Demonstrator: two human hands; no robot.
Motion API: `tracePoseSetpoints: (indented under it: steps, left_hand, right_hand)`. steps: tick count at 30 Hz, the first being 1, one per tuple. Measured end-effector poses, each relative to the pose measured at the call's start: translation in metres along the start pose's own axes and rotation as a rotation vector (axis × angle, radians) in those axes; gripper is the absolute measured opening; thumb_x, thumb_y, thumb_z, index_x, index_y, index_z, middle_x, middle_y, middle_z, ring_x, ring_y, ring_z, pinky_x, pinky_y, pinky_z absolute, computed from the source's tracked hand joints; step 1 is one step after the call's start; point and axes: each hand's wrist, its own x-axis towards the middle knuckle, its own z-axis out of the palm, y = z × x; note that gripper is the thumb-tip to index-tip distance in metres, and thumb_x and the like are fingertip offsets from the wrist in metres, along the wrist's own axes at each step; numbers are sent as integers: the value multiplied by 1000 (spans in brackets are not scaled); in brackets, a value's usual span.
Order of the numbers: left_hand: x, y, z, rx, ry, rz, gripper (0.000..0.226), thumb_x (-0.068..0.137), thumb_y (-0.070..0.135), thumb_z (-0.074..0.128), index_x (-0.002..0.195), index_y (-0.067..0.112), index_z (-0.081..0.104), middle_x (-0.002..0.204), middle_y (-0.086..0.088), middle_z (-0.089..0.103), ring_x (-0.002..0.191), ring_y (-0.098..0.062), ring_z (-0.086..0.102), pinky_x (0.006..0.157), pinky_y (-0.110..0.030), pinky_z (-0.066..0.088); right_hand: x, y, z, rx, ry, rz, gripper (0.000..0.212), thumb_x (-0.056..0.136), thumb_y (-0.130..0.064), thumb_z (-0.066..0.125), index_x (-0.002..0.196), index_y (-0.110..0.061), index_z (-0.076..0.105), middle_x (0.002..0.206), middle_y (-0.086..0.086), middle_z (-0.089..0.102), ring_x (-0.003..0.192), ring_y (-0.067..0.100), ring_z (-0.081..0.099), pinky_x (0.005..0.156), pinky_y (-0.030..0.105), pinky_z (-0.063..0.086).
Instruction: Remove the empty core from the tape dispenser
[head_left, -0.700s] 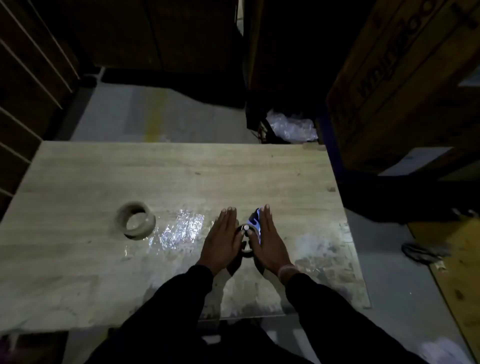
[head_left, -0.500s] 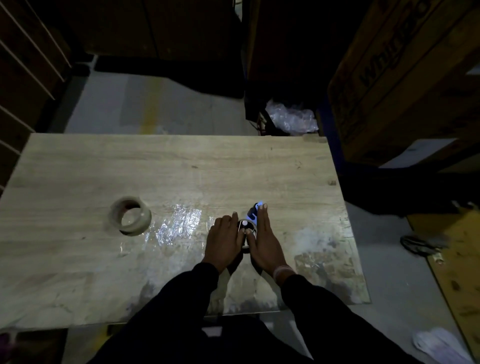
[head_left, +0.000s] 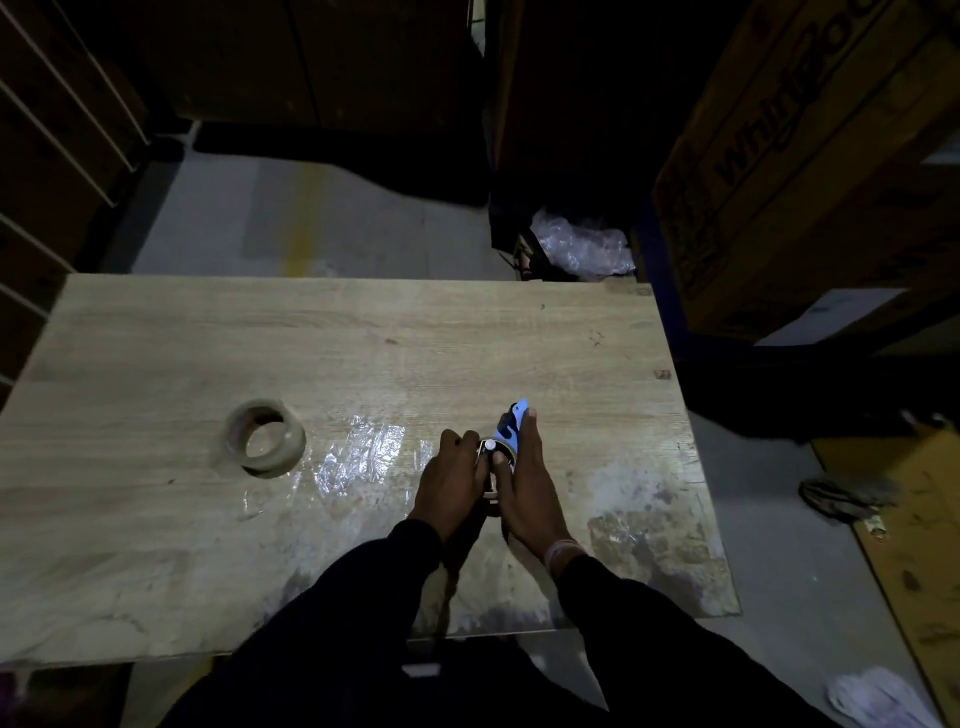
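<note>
In right hand, blue object

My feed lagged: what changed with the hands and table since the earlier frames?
The left hand has curled its fingers round the small blue and white object, having lain flat beside it. The right hand stays alongside, fingers straight, thumb on it. The tape roll and wooden table are unchanged.

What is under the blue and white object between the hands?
The wooden table is below it. Only the object's blue tip and a white knob show; the left hand and right hand cover the rest, so contact cannot be seen.
</note>
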Motion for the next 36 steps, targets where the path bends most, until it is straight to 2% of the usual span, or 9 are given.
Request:
tracePoseSetpoints:
  steps: [2, 4, 7, 15, 23, 25, 27, 31, 36]
  left_hand:
    - [-5, 9, -16, -45, 32, 29, 23, 106, 34, 49, 117, 15, 58, 108, -10, 58, 90, -33, 64, 74, -40, 50]
    - [-12, 17, -36, -64, 75, 92, 18, 106, 34, 48, 112, 20, 56, 95, -4, 60, 89, -29, 63, 68, -36, 41]
    - [-30, 33, -73, -56, 157, 193, 19, 106, 33, 49, 116, 21, 58, 86, 2, 60, 83, -22, 60, 65, -31, 34]
    - [-88, 63, -148, -384, 116, 189, 35, 108, 55, 41, 130, 30, 53, 117, 10, 62, 85, -11, 71, 75, -27, 56]
    - [-100, 71, -179, -603, 143, 159, 28, 110, 38, 46, 119, 16, 61, 94, 6, 63, 66, -17, 70, 53, -28, 61]
    - [-97, 69, -192, -552, 82, 209, 25, 109, 37, 49, 117, 17, 62, 93, 7, 64, 66, -18, 71, 53, -24, 57]
    - [-89, 67, -210, -488, -14, 274, 23, 107, 37, 54, 115, 18, 64, 94, 3, 67, 68, -21, 71, 55, -27, 58]
    - [-71, 72, -244, -330, -219, 368, 22, 103, 41, 61, 113, 23, 65, 94, -1, 70, 69, -19, 72, 59, -31, 60]
    - [-62, 86, -252, -254, -242, 420, 27, 100, 50, 60, 112, 26, 65, 91, 2, 71, 70, -15, 73, 62, -32, 61]
  right_hand:
    - [1, -13, -4, 111, 73, 17, 74, 116, -40, 43, 174, -31, -1, 173, -10, 33, 138, 3, 50, 104, 22, 43]
    - [-3, -35, -15, 206, 136, 92, 64, 116, -41, 41, 171, -34, 9, 127, -3, 64, 99, 1, 65, 84, 22, 49]
    - [-18, -71, -36, 303, 179, 41, 47, 117, -39, 38, 163, -29, 37, 86, -6, 65, 58, 0, 62, 57, 15, 47]
    - [-61, -140, -53, 379, 262, -140, 58, 111, -53, 33, 166, -33, 33, 79, 3, 59, 61, 7, 56, 59, 19, 44]
    - [-77, -163, -54, 352, 263, -202, 58, 112, -51, 33, 168, -39, 28, 90, 3, 66, 67, 13, 64, 64, 29, 56]
    - [-79, -169, -65, 379, 220, -220, 55, 114, -50, 34, 168, -43, 28, 103, 10, 73, 83, 35, 72, 75, 53, 63]
    - [-82, -171, -81, 395, 165, -245, 51, 117, -38, 34, 168, -36, 31, 121, 5, 74, 105, 46, 64, 81, 47, 60]
    - [-82, -170, -110, 352, 30, -258, 52, 113, -42, 36, 166, -40, 37, 128, 26, 63, 73, 51, 52, 53, 46, 57]
    - [-77, -171, -119, 344, 39, -258, 52, 113, -44, 36, 165, -41, 37, 115, 25, 64, 60, 40, 48, 49, 54, 53]
